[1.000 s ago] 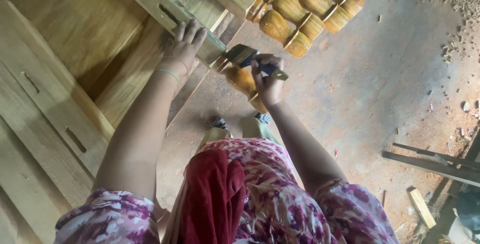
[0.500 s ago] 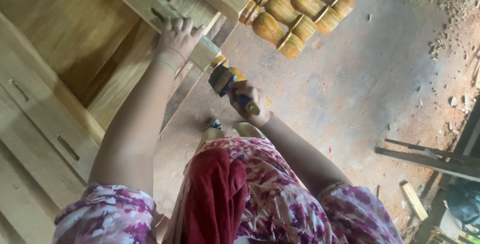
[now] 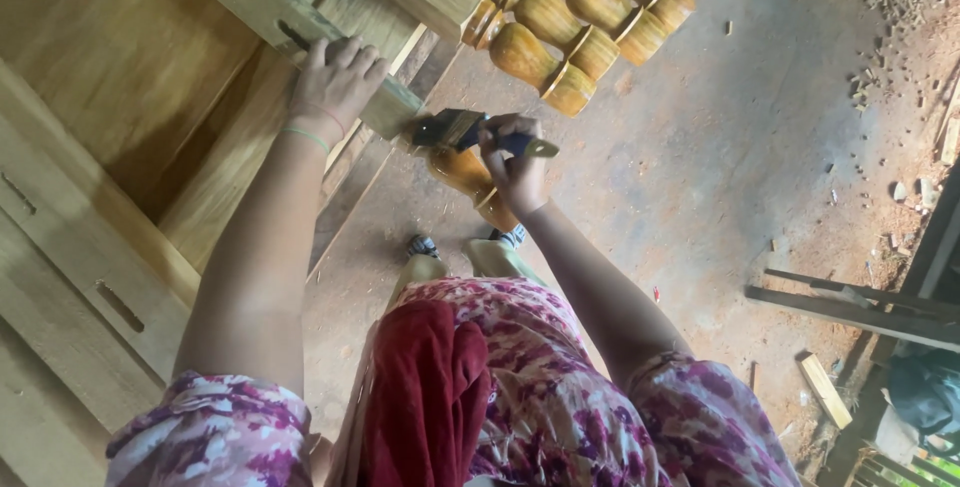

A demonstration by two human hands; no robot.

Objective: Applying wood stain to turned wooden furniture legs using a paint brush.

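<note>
Big pale wooden cabinet frame [image 3: 120,147] fills the left, concrete floor [image 3: 700,177] beneath. Up top, a row of turned wooden legs [image 3: 560,22] lies side by side. The left hand [image 3: 335,82] is pressed flat over a slotted rail [image 3: 300,32], fingers spread, gripping its edge. The right hand [image 3: 515,162] is clenched round a blue-handled paintbrush [image 3: 470,132], bristles touching the rail's end. Risk, I'd say: with the bristles so near the bracing fingers, a stroke could smear finish onto them, or drip on the leg below.
</note>
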